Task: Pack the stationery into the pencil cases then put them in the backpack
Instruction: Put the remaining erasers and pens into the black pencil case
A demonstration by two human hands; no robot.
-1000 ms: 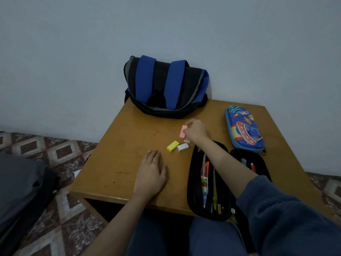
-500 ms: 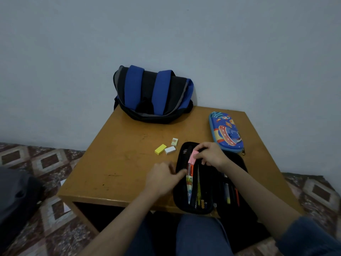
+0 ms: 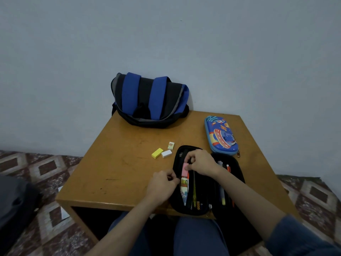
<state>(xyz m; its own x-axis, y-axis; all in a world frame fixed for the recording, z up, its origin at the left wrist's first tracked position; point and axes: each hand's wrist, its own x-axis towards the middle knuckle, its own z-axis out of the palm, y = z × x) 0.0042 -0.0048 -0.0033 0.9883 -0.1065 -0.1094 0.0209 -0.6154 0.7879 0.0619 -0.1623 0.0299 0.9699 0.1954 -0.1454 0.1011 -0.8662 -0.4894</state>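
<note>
On the near edge of the wooden table (image 3: 118,167) lay the black pencil case (image 3: 176,202), opened flat into two halves, with its lower end reaching a little past the edge. Over the left half was the right hand (image 3: 200,162), and its curled fingers pinched the pink eraser (image 3: 185,169) by the upper end. The eraser was already inside this half, standing against the left side next to some pens (image 3: 193,191). The left hand (image 3: 162,185) was closed on the left rim of the same case, with fingers curled around the edge.

Three other erasers lay loose on the table just beyond the case, to its left. The yellow eraser (image 3: 157,153) and the white eraser (image 3: 166,153) were touching or almost touching; I could not tell which. The small printed eraser (image 3: 171,145) lay just behind them. The blue pencil case (image 3: 220,137) with a space picture lay zipped closed at the right side, near the black one. The backpack (image 3: 149,100), black with blue straps, sat at the far edge against the wall.
</note>
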